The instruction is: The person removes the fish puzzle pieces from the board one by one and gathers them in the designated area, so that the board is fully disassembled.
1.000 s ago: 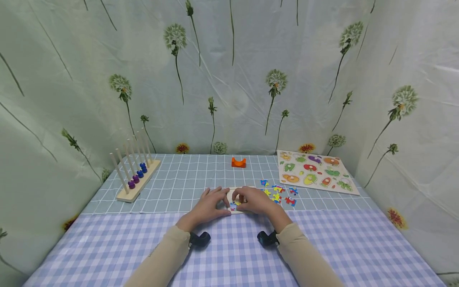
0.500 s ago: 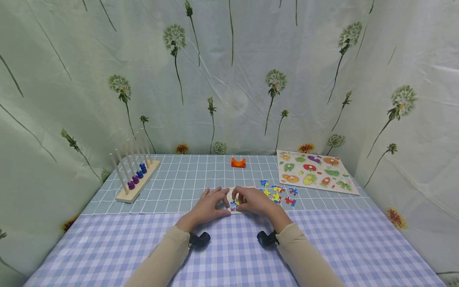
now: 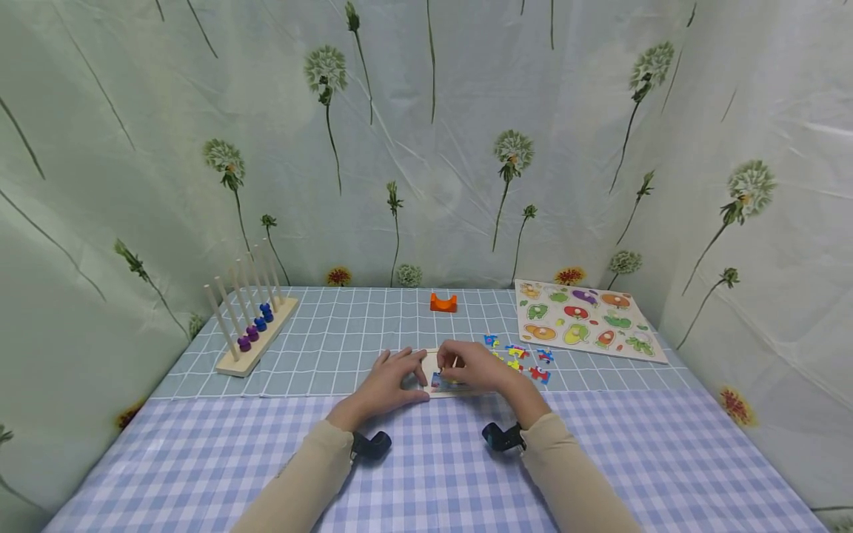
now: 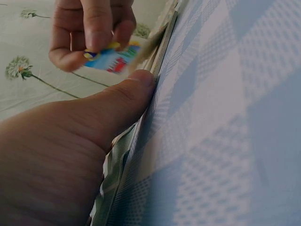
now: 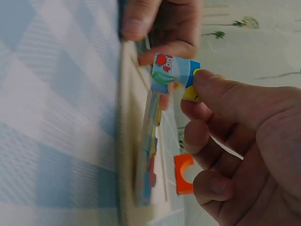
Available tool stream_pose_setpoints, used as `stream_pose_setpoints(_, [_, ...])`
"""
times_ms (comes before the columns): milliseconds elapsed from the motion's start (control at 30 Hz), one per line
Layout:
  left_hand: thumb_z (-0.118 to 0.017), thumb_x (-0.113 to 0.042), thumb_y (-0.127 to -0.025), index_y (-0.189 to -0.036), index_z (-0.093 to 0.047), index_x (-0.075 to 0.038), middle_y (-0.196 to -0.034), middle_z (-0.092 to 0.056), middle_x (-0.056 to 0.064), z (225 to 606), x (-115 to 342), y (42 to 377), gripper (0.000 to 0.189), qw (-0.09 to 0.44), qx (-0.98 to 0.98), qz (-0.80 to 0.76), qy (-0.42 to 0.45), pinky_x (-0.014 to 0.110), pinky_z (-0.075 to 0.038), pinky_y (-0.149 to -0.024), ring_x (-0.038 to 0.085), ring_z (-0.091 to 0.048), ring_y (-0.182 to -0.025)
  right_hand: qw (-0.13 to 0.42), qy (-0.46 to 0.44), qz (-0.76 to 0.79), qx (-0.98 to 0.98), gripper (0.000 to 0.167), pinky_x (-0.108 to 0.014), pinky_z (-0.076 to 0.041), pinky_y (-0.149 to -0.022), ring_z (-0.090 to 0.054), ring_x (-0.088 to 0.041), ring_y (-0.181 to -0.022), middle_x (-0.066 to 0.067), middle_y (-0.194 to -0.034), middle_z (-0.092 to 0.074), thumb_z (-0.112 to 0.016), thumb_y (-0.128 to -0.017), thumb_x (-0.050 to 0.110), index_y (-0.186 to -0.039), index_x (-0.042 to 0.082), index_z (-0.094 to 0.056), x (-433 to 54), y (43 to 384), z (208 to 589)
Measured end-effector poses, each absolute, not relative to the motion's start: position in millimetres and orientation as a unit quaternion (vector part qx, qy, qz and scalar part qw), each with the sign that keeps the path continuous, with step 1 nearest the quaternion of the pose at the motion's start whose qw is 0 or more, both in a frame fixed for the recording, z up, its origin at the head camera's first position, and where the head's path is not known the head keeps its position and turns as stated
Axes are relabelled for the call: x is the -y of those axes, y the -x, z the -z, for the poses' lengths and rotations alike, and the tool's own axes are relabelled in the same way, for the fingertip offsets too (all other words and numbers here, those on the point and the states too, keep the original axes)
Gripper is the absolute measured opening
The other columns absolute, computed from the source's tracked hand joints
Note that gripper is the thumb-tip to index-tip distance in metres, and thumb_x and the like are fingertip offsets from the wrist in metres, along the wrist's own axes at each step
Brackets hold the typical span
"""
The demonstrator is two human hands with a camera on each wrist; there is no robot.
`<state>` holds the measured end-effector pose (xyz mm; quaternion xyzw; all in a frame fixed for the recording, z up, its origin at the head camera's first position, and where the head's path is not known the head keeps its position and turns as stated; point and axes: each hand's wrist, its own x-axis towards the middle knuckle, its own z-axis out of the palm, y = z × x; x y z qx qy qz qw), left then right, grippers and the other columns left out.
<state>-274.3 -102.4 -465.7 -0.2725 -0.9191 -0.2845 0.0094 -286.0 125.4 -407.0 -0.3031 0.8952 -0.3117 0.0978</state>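
Observation:
A shallow wooden puzzle tray (image 3: 430,361) lies between the hands near the cloth seam. My left hand (image 3: 388,382) rests at its left side with spread, relaxed fingers; in the left wrist view the thumb (image 4: 120,96) touches the near edge. Between thumb and fingertips, my right hand (image 3: 474,366) pinches a jigsaw piece (image 5: 162,77) printed with a red crab, tilted up over the tray. Below that piece, a row of joined jigsaw pieces (image 5: 146,183) shows edge-on in the right wrist view. From the head, the right hand hides much of the tray.
Several loose jigsaw pieces (image 3: 540,374) lie right of the tray. Behind are an orange arch-shaped block (image 3: 443,302) and, at right, a vegetable peg puzzle board (image 3: 589,318). A wooden peg stand (image 3: 256,340) with blue and purple pieces stands at left.
My right hand has shifted slightly right and lifted its wrist, and the pinched jigsaw piece now tilts up. The left hand has stayed in place.

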Motion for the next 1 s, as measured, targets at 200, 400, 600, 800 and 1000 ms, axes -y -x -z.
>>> stream_pose_setpoints(200, [-0.079, -0.042, -0.083, -0.088, -0.065, -0.032, -0.155, -0.048, 0.003, 464.8, 101.4, 274.5, 0.018, 0.004, 0.922, 0.282, 0.267, 0.07, -0.011, -0.119, 0.036, -0.034, -0.15, 0.087, 0.3, 0.346, -0.885, 0.009, -0.024, -0.049, -0.069, -0.056, -0.012, -0.079, -0.001, -0.092, -0.064, -0.067, -0.095, 0.015, -0.102, 0.014, -0.061, -136.3, 287.7, 398.2])
stream_pose_setpoints(400, [-0.08, -0.042, -0.083, -0.087, -0.065, -0.032, -0.154, -0.049, 0.003, 465.5, 100.8, 274.9, 0.018, 0.006, 0.924, 0.278, 0.264, 0.07, -0.012, -0.119, 0.035, -0.034, -0.15, 0.091, 0.282, 0.362, -0.884, 0.01, -0.025, -0.05, -0.07, -0.057, -0.014, -0.076, -0.003, -0.093, -0.066, -0.068, -0.095, 0.014, -0.104, 0.012, -0.063, -140.7, 289.3, 395.1])
stream_pose_setpoints(600, [-0.08, -0.041, -0.083, -0.087, -0.065, -0.032, -0.155, -0.048, 0.003, 465.5, 100.4, 275.0, 0.018, 0.005, 0.924, 0.279, 0.262, 0.069, -0.012, -0.12, 0.035, -0.034, -0.15, 0.122, 0.264, 0.363, -0.885, 0.009, -0.027, -0.052, -0.07, -0.059, -0.016, -0.078, -0.003, -0.093, -0.064, -0.067, -0.096, 0.014, -0.103, 0.012, -0.063, -152.5, 291.9, 393.4])
stream_pose_setpoints(800, [-0.08, -0.041, -0.083, -0.091, -0.063, -0.032, -0.154, -0.049, 0.004, 466.5, 100.4, 274.7, 0.021, 0.005, 0.923, 0.282, 0.262, 0.068, -0.011, -0.121, 0.035, -0.034, -0.15, 0.155, 0.227, 0.344, -0.898, 0.006, -0.028, -0.047, -0.062, -0.055, -0.016, -0.07, -0.002, -0.084, -0.06, -0.067, -0.095, 0.013, -0.1, 0.012, -0.064, -176.2, 296.5, 391.1])
stream_pose_setpoints(1000, [-0.078, -0.041, -0.084, -0.101, -0.067, -0.034, -0.156, -0.047, 0.004, 467.0, 101.5, 273.7, 0.021, 0.008, 0.922, 0.277, 0.27, 0.067, -0.011, -0.121, 0.035, -0.033, -0.15, 0.177, 0.203, 0.319, -0.909, 0.004, -0.028, -0.042, -0.059, -0.053, -0.019, -0.066, -0.002, -0.078, -0.058, -0.067, -0.093, 0.01, -0.097, 0.01, -0.065, -194.2, 299.8, 392.6])
